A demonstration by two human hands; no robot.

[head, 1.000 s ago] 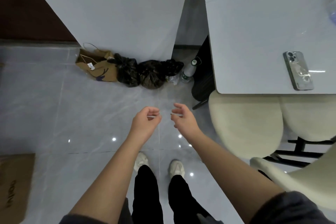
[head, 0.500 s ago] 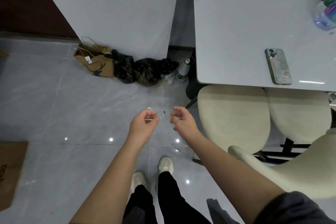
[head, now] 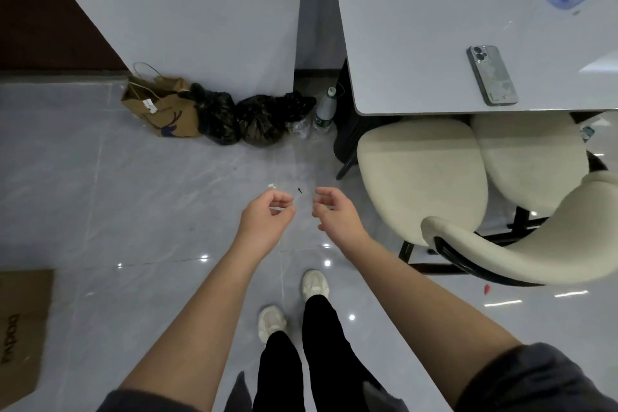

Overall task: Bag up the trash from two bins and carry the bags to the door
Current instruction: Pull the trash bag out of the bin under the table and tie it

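Your left fingers (head: 284, 200) curl in toward the thumb. A pale sliver shows at their tips, and you cannot tell whether it is a pinched scrap or the floor showing through. Your right fingers (head: 326, 193) are loosely curled around nothing. Your left hand (head: 266, 222) and right hand (head: 337, 217) hang side by side at the centre of the frame, close but apart, which looks like the carrying is finished.

Just above them, a tiny white scrap (head: 272, 185) and a small black fleck (head: 300, 191) lie on the glossy grey tiled floor (head: 100, 194).

Higher up, left of centre, two knotted black plastic trash bags (head: 240, 120) sit touching each other against the foot of the pale wall (head: 184, 10). A crumpled brown paper carrier bag (head: 160, 110) is on their left and a clear plastic bottle with a green cap (head: 326, 109) stands to their right. They are probably parked there because the dark brown panel (head: 40, 10) at the upper left is the door.

At the right, a grey smartphone (head: 491, 75) lies on the white table (head: 434, 10), with cream cushioned chairs (head: 421, 170) tucked below it.
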